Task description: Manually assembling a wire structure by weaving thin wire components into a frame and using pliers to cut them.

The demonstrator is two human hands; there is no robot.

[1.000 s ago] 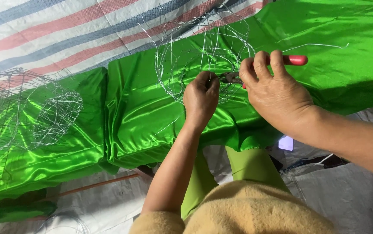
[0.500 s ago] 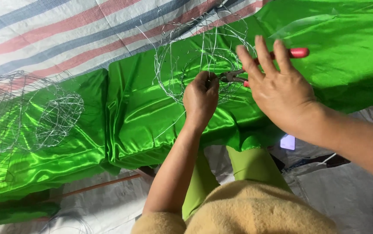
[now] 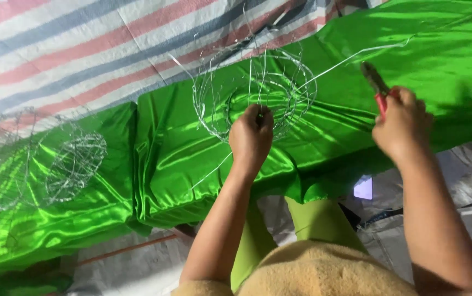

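I saw my left hand (image 3: pixel 251 133) closed around the near rim of a half-formed wire frame (image 3: pixel 255 93), which sat on the green satin cloth (image 3: pixel 181 159) toward its far edge, near the striped tarp (image 3: pixel 82 49). My right hand (image 3: pixel 402 123) was clenched on red-handled pliers (image 3: pixel 377 87), their nose pointing away and held just clear of the frame, close to a loose wire strand (image 3: pixel 356 55) running off to the right. The frame looked part-done to me: hoops joined, stray ends still sticking up. Two finished-looking wire baskets (image 3: pixel 74 164) lay toward the cloth's left end.
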